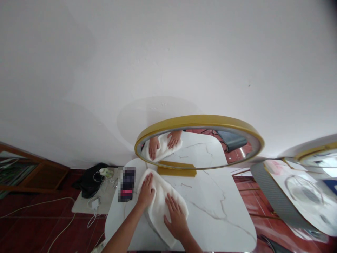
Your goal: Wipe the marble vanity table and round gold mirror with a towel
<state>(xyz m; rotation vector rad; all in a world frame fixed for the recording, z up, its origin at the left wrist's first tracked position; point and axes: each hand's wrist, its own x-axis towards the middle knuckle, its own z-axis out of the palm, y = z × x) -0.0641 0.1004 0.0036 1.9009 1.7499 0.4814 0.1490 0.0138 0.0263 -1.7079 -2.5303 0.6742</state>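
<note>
A folded white towel (162, 221) lies at a slant on the marble-patterned table (216, 211). My left hand (146, 191) rests flat on its upper left part, fingers stretched out. Lower down and to the right, my right hand (175, 218) presses on the towel with its fingers slightly spread. Neither hand grasps the cloth. Behind the towel stands a round mirror (202, 151) with a gold frame, which reflects both hands and the towel. Left of my left hand is a dark phone-like object (127, 184), blurred out by pixels.
A gold mirror base (176, 170) sits at the table's back, close to the wall (168, 63). On the left, a low pale surface (86, 202) holds a black bag (91, 181), a small bottle (106, 172) and a white charger (95, 203). Another table (313, 196) stands at right.
</note>
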